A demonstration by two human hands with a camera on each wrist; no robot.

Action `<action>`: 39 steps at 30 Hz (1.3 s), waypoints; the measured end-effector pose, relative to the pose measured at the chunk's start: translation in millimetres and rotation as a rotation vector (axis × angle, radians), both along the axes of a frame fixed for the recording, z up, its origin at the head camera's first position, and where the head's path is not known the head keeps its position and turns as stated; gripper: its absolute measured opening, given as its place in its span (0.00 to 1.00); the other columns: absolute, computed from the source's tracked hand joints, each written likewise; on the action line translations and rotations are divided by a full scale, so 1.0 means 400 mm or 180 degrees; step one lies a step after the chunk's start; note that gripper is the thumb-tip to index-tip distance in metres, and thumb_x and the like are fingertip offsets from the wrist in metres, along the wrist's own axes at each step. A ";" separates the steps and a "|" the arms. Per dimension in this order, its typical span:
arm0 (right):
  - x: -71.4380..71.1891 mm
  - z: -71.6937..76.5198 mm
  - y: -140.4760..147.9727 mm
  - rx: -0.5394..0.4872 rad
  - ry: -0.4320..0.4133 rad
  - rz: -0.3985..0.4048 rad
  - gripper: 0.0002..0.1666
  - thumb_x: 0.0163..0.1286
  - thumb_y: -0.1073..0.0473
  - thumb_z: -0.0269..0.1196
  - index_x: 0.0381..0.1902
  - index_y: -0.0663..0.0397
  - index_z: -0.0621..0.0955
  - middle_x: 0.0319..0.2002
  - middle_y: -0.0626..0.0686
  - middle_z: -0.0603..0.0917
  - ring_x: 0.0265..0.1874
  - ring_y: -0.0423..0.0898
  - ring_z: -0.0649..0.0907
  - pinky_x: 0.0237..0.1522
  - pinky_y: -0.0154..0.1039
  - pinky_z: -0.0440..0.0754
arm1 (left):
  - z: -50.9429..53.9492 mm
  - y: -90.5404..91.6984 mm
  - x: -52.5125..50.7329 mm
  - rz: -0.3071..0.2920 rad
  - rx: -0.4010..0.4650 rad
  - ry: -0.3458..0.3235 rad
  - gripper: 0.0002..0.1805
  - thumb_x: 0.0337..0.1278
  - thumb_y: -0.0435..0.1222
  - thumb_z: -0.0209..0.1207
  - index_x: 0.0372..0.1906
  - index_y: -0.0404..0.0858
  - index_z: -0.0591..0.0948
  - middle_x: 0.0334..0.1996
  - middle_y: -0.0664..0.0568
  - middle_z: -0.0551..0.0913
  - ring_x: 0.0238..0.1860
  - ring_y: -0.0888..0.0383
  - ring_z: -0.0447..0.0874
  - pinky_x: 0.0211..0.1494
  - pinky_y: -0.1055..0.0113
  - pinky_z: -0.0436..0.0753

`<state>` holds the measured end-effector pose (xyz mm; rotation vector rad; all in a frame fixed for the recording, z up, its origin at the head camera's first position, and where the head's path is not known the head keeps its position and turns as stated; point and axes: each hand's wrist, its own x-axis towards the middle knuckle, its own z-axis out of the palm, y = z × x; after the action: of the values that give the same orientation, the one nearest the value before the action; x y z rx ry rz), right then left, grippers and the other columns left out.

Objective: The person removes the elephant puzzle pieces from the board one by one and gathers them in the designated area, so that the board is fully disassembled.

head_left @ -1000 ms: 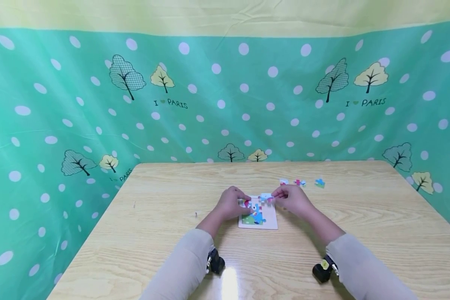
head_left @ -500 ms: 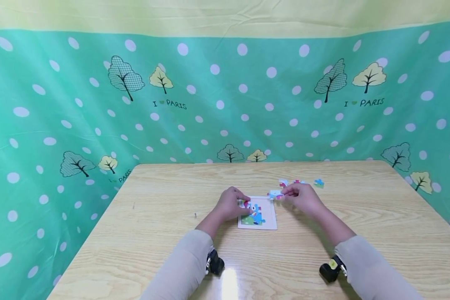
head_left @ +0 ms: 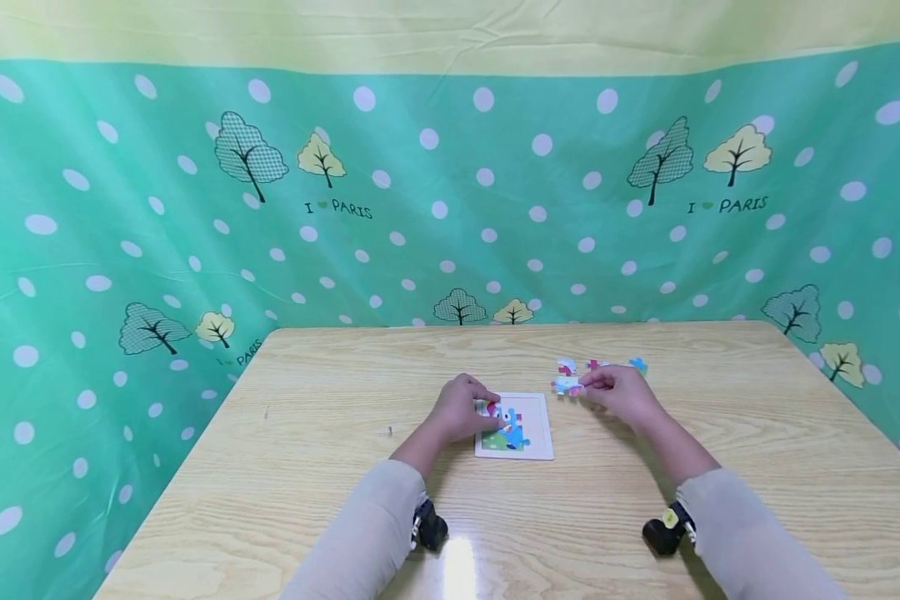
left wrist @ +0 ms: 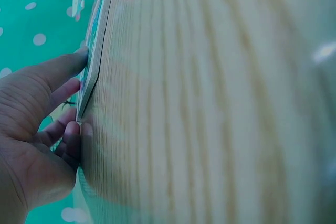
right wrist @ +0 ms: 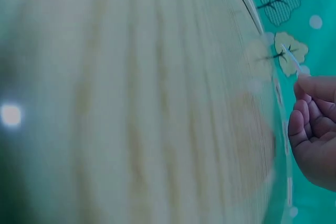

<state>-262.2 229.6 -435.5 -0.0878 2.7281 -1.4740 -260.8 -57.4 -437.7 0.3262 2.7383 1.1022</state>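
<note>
In the head view a square white jigsaw puzzle board lies on the table, its left part filled with a blue cartoon picture. My left hand holds the board by its left side, thumb over the pieces. The left wrist view has that hand at the board's edge, some fingers curled near the tabletop. To the right of the board, my right hand pinches a white, blue and pink puzzle piece. The right wrist view catches this piece edge-on, raised between thumb and finger.
Loose puzzle pieces lie behind the right hand: a white and red one, a red one and a blue one. A wooden table spreads all round, with a green dotted curtain behind it.
My right hand has moved right, carrying the pinched puzzle piece from above the board's upper right corner to beside the loose pieces. The left hand has stayed on the board.
</note>
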 end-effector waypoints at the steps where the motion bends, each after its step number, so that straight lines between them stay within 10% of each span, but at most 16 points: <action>1: -0.003 -0.002 0.004 0.0016 -0.0014 -0.0006 0.12 0.70 0.66 0.69 0.48 0.69 0.84 0.38 0.57 0.85 0.36 0.47 0.82 0.34 0.33 0.83 | -0.001 0.000 0.000 -0.0002 -0.0002 0.0003 0.22 0.54 0.41 0.78 0.54 0.42 0.89 0.53 0.49 0.75 0.56 0.48 0.73 0.63 0.54 0.77; 24: -0.034 -0.016 0.030 0.0570 0.0040 0.0182 0.07 0.68 0.69 0.67 0.43 0.67 0.87 0.36 0.56 0.83 0.37 0.50 0.79 0.39 0.39 0.80 | 0.000 -0.001 0.002 -0.0011 -0.0066 0.0024 0.22 0.54 0.43 0.77 0.54 0.43 0.89 0.53 0.49 0.75 0.56 0.48 0.73 0.63 0.54 0.77; 39: -0.025 -0.009 0.026 0.0338 -0.0002 0.0138 0.12 0.70 0.69 0.67 0.49 0.70 0.83 0.39 0.58 0.82 0.39 0.51 0.79 0.36 0.37 0.81 | -0.002 -0.002 0.002 -0.0035 -0.0059 0.0050 0.22 0.54 0.42 0.77 0.54 0.42 0.89 0.53 0.49 0.75 0.56 0.48 0.73 0.62 0.53 0.77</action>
<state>-272.2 240.1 -439.2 -0.1420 2.7790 -1.3158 -259.9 -58.0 -438.7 0.3485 2.7554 1.0754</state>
